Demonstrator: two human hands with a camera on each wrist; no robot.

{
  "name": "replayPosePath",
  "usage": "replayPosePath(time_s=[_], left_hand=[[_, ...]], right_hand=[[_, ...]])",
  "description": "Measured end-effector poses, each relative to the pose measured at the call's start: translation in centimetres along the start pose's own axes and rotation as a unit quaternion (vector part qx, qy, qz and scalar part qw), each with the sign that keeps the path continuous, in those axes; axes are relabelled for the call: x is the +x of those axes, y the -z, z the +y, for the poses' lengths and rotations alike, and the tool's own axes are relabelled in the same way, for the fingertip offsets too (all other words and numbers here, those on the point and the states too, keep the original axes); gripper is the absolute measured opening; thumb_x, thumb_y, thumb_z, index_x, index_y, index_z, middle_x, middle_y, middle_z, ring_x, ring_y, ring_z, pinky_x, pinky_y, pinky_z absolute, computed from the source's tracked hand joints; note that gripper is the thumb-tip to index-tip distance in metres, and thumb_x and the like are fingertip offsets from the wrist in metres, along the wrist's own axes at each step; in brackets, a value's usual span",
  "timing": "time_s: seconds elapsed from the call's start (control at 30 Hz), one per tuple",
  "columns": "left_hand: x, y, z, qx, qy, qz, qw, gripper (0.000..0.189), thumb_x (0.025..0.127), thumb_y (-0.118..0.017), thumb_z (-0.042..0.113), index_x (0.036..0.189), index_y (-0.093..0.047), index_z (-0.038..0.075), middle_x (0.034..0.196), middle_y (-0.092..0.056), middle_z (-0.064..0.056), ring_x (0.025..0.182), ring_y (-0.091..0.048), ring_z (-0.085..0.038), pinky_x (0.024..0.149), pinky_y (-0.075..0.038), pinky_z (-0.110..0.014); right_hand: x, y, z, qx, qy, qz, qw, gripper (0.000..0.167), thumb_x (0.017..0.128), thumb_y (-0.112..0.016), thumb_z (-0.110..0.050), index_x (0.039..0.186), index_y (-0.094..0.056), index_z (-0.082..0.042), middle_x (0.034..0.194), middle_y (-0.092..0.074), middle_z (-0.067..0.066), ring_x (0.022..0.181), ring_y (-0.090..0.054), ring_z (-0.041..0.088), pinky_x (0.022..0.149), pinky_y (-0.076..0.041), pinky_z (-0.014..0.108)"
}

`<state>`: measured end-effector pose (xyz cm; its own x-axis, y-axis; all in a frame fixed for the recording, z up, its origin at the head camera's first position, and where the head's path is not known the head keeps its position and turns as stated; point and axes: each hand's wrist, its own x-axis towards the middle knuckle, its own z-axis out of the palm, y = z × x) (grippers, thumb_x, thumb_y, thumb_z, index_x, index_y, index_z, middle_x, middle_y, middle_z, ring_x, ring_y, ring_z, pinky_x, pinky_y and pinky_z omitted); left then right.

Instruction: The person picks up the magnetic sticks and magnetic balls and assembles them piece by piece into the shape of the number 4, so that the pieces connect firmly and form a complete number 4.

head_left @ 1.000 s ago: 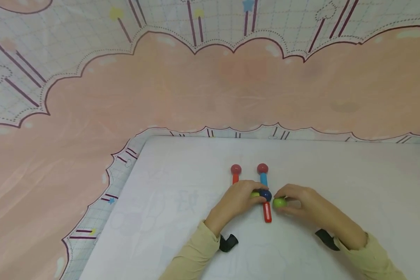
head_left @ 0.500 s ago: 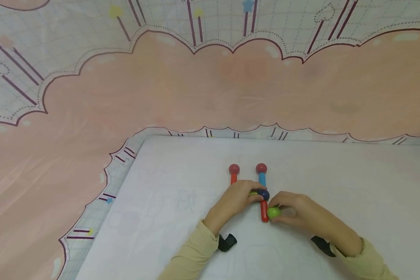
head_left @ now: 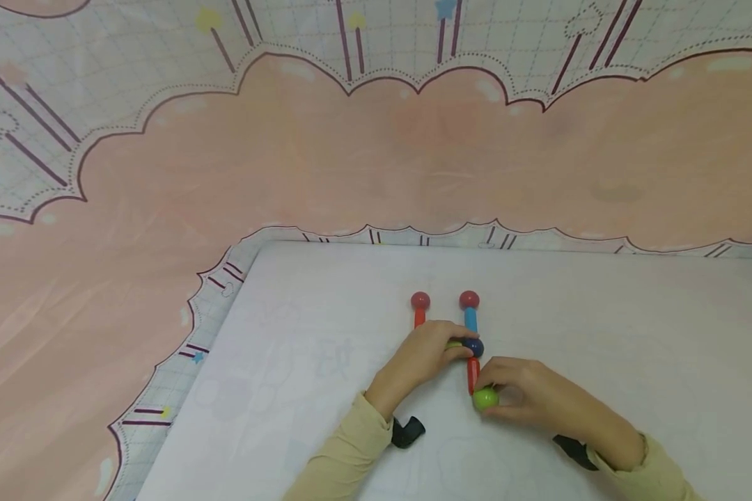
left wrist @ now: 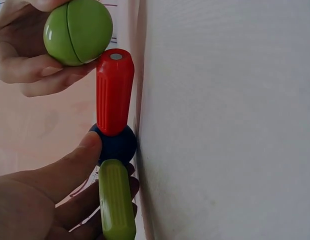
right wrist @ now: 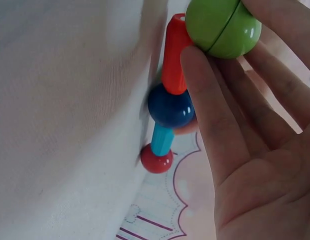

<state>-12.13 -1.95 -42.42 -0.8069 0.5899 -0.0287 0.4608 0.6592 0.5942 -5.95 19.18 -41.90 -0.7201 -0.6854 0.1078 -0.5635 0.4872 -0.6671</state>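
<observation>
My left hand (head_left: 423, 351) pinches a dark blue ball (head_left: 473, 347) between thumb and fingers. Joined to that ball are a red rod (left wrist: 115, 92), a light blue rod (right wrist: 162, 140) and a yellow-green rod (left wrist: 116, 200). A red ball (head_left: 469, 299) caps the light blue rod's far end. In my right hand (head_left: 535, 390) a green ball (head_left: 485, 399) with a seam round it is held between thumb and fingertips. It is right at the red rod's near end, where a small metal disc shows in the left wrist view.
Left of the light blue rod lies another red rod (head_left: 419, 318) with a red ball (head_left: 420, 300) on its far end; my left hand hides its near part. The white tabletop (head_left: 301, 299) ends at a patterned cloth (head_left: 351, 160) behind and to the left.
My right hand has carried the green ball toward me and slightly left, from beside the dark blue ball to the red rod's near end. The left hand keeps its hold.
</observation>
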Motion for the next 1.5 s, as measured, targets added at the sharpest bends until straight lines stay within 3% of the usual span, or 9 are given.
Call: replayPosePath(time_s=[0.33,0.97,1.5], left_hand=[[0.1,0.0,-0.1,-0.009,0.006,0.002,0.9999,0.033,0.091,-0.071,0.027,0.123,-0.072,0.018,0.115,-0.073,0.006,0.108,-0.064,-0.006,0.095,-0.050,-0.020],[0.1,-0.1,-0.2,-0.009,0.011,0.003,0.9999,0.033,0.091,-0.071,0.027,0.123,-0.072,0.019,0.113,-0.074,0.007,0.105,-0.064,-0.005,0.093,-0.050,-0.017],[0.0,-0.1,-0.3,-0.014,0.005,0.003,0.9999,0.030,0.092,-0.070,0.027,0.121,-0.073,0.019,0.111,-0.074,0.008,0.099,-0.063,-0.002,0.089,-0.050,-0.016]], right_hand=[[0.2,-0.5,-0.5,-0.048,0.049,0.009,0.9976,0.020,0.082,-0.082,-0.022,0.099,-0.072,-0.021,0.100,-0.064,-0.014,0.089,-0.058,0.001,0.079,-0.056,0.023],[0.7,-1.2,-0.8,-0.094,0.028,-0.018,0.9950,0.023,0.079,-0.084,-0.026,0.098,-0.071,-0.022,0.100,-0.061,-0.018,0.095,-0.056,0.003,0.087,-0.057,0.029],[0.7,-1.4,-0.7,-0.119,0.040,-0.018,0.9919,0.030,0.079,-0.085,-0.030,0.103,-0.070,-0.019,0.110,-0.060,-0.012,0.100,-0.057,0.006,0.089,-0.056,0.031]])
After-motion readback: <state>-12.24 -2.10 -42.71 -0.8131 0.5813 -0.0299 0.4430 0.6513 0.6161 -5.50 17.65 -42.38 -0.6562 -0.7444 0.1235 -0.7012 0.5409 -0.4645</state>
